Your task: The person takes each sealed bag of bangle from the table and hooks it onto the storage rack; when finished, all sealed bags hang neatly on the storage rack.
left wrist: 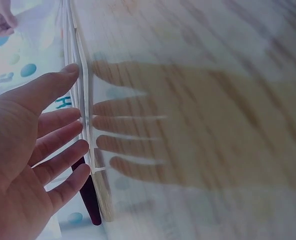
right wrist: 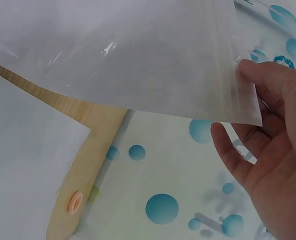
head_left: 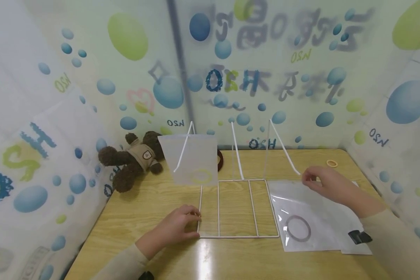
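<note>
A white wire rack (head_left: 218, 210) stands on the table, three slanting prongs rising at its back. On its left prong hangs a translucent bag (head_left: 189, 155) with a yellow ring showing through it. My left hand (head_left: 176, 223) rests at the rack's front left corner, fingers spread and relaxed along the side wire. Beside the tip of the right prong (head_left: 283, 146), my right hand (head_left: 323, 186) pinches the corner of a clear zip bag (right wrist: 153, 65) between thumb and fingers. A pale ring (head_left: 298, 228) shows in the bag area below that hand.
A brown teddy bear (head_left: 140, 155) lies at the back left. Behind the hanging bag, a dark brown ring (head_left: 220, 160) is partly hidden. A small orange ring (head_left: 332, 163) lies at the back right. A white sheet or bag (right wrist: 28, 150) lies on the right side. Printed curtains surround the table.
</note>
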`<state>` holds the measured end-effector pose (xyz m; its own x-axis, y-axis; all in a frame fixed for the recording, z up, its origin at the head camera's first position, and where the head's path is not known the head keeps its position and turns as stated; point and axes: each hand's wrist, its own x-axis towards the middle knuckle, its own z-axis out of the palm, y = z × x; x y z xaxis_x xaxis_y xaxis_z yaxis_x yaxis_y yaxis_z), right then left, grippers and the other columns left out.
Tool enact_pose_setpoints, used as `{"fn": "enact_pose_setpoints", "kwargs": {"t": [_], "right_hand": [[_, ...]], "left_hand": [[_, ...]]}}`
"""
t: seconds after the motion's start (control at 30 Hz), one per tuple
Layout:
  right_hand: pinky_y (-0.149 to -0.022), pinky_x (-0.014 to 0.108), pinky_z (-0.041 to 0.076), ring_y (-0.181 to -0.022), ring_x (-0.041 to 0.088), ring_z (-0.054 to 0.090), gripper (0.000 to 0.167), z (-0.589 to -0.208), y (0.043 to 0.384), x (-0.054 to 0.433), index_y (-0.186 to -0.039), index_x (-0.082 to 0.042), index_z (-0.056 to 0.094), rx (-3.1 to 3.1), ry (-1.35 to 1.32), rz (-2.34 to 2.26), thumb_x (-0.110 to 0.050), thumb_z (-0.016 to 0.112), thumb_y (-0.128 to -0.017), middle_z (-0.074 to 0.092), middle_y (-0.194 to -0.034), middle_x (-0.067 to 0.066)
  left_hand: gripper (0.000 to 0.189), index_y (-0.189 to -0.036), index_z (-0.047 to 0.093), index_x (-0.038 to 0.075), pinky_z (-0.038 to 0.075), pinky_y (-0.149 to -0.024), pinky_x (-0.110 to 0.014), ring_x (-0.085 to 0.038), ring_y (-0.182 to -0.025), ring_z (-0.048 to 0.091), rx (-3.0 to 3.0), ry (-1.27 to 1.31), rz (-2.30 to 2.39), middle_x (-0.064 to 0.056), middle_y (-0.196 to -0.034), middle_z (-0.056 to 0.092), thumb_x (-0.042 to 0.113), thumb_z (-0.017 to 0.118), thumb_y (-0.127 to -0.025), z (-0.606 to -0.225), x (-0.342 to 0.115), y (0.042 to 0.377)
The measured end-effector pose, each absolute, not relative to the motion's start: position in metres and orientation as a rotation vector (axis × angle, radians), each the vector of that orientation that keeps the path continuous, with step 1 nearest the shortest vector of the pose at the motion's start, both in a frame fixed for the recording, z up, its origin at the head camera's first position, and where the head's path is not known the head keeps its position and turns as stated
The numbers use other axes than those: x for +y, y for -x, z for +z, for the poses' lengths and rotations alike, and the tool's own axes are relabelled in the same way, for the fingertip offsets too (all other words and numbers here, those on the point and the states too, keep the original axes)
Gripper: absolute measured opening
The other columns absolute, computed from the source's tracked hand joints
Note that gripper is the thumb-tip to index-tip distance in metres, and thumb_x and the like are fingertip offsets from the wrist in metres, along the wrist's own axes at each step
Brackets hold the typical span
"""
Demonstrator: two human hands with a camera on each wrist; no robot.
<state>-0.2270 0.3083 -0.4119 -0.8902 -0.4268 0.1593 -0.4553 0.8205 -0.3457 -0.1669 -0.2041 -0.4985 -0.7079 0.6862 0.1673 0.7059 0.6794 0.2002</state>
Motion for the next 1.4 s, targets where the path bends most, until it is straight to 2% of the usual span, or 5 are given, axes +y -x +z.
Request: {"fn": "enact_pose_setpoints", "kwargs": {"t": [0.63,0.93,1.27,1.33,1.4], "right_hand": [[-0.07,0.02,0.053,-0.082,-0.005,0.054,0.031,-0.361,0.179,0.302,-0.094,-0.022,0.066,-2.567,-0.967,0.421,0.001,0.082,-0.08,0.061,-0.087,-0.023],[-0.079,0.009,0.048,-0.085,-0.003,0.058,0.005,-0.33,0.156,0.292,-0.097,-0.024,0.066,-2.457,-1.051,0.428,-0.025,0.069,-0.1,0.059,-0.092,-0.024],[-0.082,0.009,0.047,-0.087,-0.005,0.057,0.01,-0.301,0.134,0.273,-0.099,-0.028,0.064,-2.399,-1.138,0.458,-0.035,0.06,-0.105,0.058,-0.095,-0.026],[-0.082,0.011,0.047,-0.086,-0.005,0.056,0.005,-0.296,0.133,0.269,-0.099,-0.029,0.063,-2.369,-1.162,0.465,-0.03,0.065,-0.103,0.058,-0.095,-0.026],[-0.081,0.012,0.047,-0.086,-0.006,0.055,0.011,-0.29,0.133,0.264,-0.099,-0.03,0.062,-2.344,-1.178,0.465,-0.022,0.07,-0.099,0.057,-0.094,-0.027]], "left_hand": [[0.046,-0.116,0.077,0.012,0.055,-0.104,-0.04,-0.02,-0.116,0.062,-2.826,1.163,-0.378,-0.001,-0.126,0.068,0.038,0.087,-0.08,-0.495,-0.201,0.166],[0.047,-0.116,0.077,0.01,0.055,-0.103,-0.04,-0.02,-0.116,0.062,-2.832,1.159,-0.378,-0.002,-0.124,0.068,0.037,0.088,-0.079,-0.494,-0.201,0.165],[0.046,-0.115,0.077,0.011,0.055,-0.104,-0.04,-0.021,-0.117,0.062,-2.82,1.159,-0.362,-0.002,-0.124,0.068,0.037,0.088,-0.079,-0.495,-0.201,0.165],[0.046,-0.115,0.077,0.012,0.055,-0.104,-0.041,-0.021,-0.117,0.063,-2.821,1.156,-0.36,-0.002,-0.125,0.068,0.038,0.088,-0.079,-0.494,-0.201,0.165],[0.046,-0.115,0.077,0.012,0.055,-0.103,-0.042,-0.021,-0.117,0.063,-2.821,1.155,-0.357,-0.002,-0.125,0.068,0.039,0.088,-0.079,-0.493,-0.2,0.165]]}}
